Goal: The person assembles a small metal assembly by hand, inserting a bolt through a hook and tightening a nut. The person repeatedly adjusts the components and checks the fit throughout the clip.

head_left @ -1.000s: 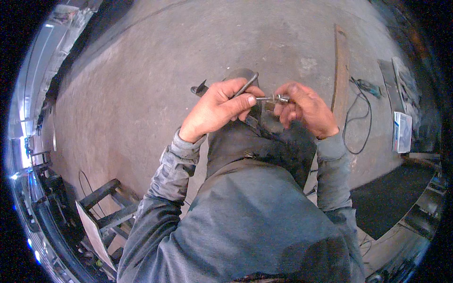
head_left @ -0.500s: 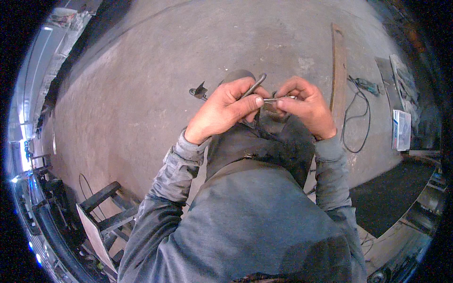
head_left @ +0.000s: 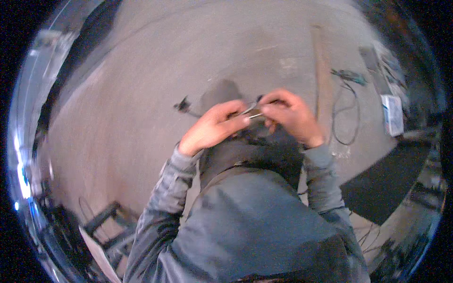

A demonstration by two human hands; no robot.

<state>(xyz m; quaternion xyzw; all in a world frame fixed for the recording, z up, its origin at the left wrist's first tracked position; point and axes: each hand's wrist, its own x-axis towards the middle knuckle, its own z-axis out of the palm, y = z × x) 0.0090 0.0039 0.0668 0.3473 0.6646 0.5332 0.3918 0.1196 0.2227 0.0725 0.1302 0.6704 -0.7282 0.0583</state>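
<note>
My left hand [head_left: 212,126] is closed around a dark bent metal rod [head_left: 251,108], its thumb and fingers pinched together in front of my lap. A dark rod with a small bracket-like end [head_left: 182,104] juts out to the left behind this hand; whether it is the same piece cannot be told. My right hand [head_left: 291,118] is bent at the fingers and pinches toward the left one. A thin shiny metal pin [head_left: 255,115] bridges the gap between the fingertips of both hands. Motion blur hides how the pin and the bent rod meet.
A long wooden board [head_left: 323,75] lies on the concrete floor [head_left: 141,94] to the right. Beyond it are a green-and-black corded power tool [head_left: 351,76] and a white-and-blue box [head_left: 392,115]. A black mat [head_left: 387,181] lies lower right, a dark metal frame [head_left: 111,226] lower left.
The view has shifted and blurred. My right hand has moved closer over the bent rod's end, and its fingers have turned. My left hand keeps its grip.
</note>
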